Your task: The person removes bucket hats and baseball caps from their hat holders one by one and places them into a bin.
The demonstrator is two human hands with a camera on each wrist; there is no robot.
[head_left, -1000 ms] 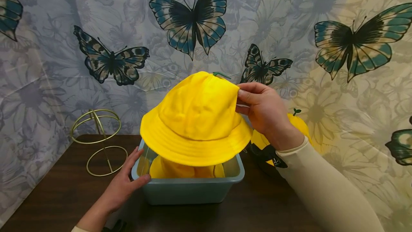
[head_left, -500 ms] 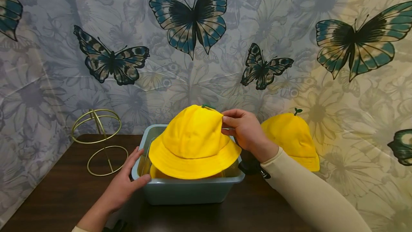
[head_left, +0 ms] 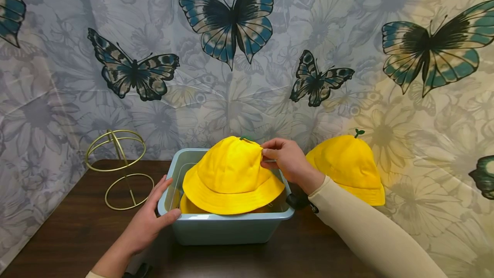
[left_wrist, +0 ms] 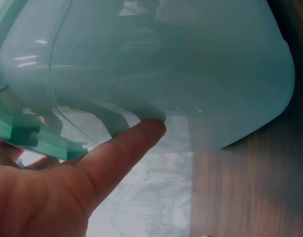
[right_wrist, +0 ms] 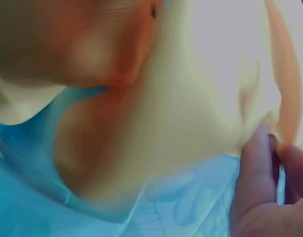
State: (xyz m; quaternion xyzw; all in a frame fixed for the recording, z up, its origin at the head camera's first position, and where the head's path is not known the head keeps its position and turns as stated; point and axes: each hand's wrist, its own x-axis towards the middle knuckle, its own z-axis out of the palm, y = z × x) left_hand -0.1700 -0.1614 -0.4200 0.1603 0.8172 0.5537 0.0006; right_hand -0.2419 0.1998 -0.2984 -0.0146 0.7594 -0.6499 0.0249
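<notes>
A yellow bucket hat (head_left: 231, 170) with a green sprout on its crown sits partly inside a pale blue-green plastic bin (head_left: 227, 228). My right hand (head_left: 291, 160) pinches the side of its crown between thumb and fingers. In the right wrist view the pinching fingers (right_wrist: 257, 173) show at the lower right, with the yellow fabric blurred. Beneath it, more yellow fabric (head_left: 189, 206) shows in the bin, its shape mostly hidden. My left hand (head_left: 148, 218) rests against the bin's left front corner. In the left wrist view a straight finger (left_wrist: 136, 140) lies on the bin's wall (left_wrist: 191, 74).
Another yellow hat (head_left: 343, 164) with a green sprout stands right of the bin, partly behind my right arm. At the left stands a gold wire stand (head_left: 125, 168) of stacked rings. Behind the dark wooden table (head_left: 73, 222) hangs a butterfly-printed cloth (head_left: 154, 25).
My right hand has lowered the pinched hat from above the bin down into it, slightly leftward. The other hat at the right has come more into view. My left hand stays at the bin's corner.
</notes>
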